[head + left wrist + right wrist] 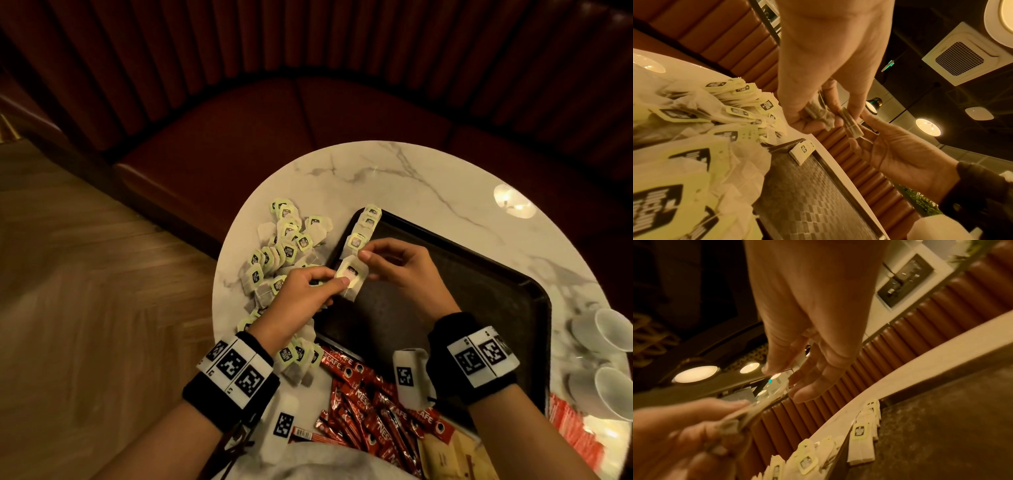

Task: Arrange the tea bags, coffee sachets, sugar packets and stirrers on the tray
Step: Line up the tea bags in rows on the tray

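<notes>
Over the near left part of the black tray [479, 274], my left hand [337, 277] pinches a tea bag [351, 277] with a green tag by its near end. In the left wrist view a second, crumpled bag [818, 113] sits under the same fingers. My right hand [369, 264] meets the held bag [851, 128] from the right. Its fingers touch the bag's far end and the thumb stays a little apart. A row of tea bags [366, 226] lies along the tray's left rim. Loose tea bags [284, 246] are heaped on the table, left of the tray.
Red coffee sachets [370, 404] lie in a heap at the round marble table's near edge, with brown packets [442, 452] beside them. More red packets [575, 431] and white cups [609, 329] sit to the right of the tray. A red upholstered bench curves behind.
</notes>
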Action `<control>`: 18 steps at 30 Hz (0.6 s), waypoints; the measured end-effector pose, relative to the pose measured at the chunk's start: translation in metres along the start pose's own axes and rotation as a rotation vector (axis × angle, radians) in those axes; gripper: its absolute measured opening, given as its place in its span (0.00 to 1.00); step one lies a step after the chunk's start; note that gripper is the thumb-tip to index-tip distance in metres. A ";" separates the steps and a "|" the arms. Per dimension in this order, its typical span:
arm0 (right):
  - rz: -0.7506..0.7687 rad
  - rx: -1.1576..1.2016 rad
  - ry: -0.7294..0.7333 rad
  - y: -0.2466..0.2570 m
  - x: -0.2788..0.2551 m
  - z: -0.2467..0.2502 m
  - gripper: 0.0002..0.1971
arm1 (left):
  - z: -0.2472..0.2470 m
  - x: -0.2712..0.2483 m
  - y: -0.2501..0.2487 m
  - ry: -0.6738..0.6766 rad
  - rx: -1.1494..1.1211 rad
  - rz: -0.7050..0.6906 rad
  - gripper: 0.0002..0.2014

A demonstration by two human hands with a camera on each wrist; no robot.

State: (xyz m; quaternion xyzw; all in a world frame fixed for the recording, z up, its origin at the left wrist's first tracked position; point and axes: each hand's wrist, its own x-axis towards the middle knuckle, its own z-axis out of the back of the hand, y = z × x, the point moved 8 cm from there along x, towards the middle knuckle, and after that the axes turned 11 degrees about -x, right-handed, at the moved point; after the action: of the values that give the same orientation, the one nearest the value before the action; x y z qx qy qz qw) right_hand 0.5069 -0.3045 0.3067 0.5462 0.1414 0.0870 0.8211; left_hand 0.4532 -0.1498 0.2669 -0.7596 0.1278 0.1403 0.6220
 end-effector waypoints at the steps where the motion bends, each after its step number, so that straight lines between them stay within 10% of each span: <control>1: 0.018 -0.018 0.026 0.002 -0.001 -0.001 0.05 | -0.001 0.000 -0.001 0.006 -0.003 -0.005 0.05; 18: -0.075 0.020 0.002 -0.036 0.019 0.005 0.08 | 0.013 0.000 0.012 -0.043 0.172 0.012 0.13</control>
State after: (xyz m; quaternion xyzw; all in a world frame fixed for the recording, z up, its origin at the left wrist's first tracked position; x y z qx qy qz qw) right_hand 0.5264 -0.3170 0.2729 0.5485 0.1632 0.0554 0.8182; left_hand 0.4484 -0.1397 0.2530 -0.6996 0.1307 0.1489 0.6866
